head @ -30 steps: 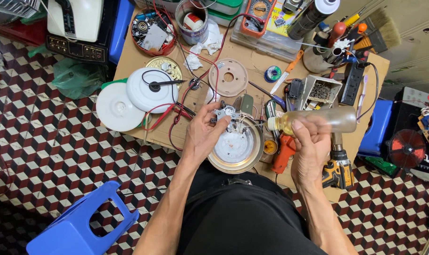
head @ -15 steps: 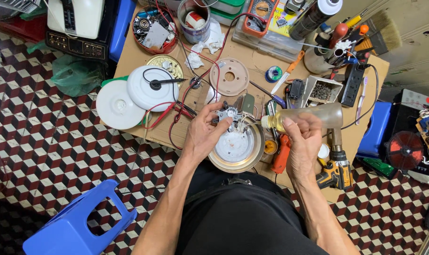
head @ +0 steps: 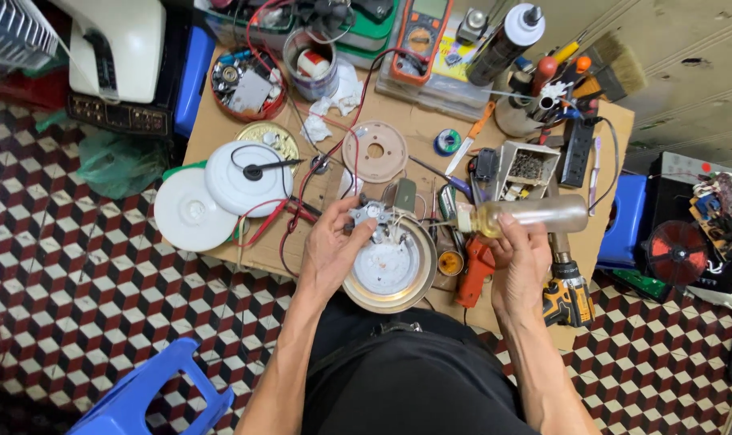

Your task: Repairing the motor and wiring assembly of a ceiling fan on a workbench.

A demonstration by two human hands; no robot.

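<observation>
Our right hand (head: 521,256) grips the squeeze bottle (head: 531,216) lying crosswise, nozzle pointing left toward the round base (head: 388,267), whose small mechanism (head: 372,216) our left hand (head: 334,246) pinches, nearer.

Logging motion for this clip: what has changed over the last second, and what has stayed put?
The right hand keeps its hold on the clear squeeze bottle, lying sideways with its nozzle toward the small metal part; bottle and hand have drifted slightly toward it. The left hand still grips that part over the round metal base. The white lids, orange tool and cardboard-covered table are unchanged.
</observation>
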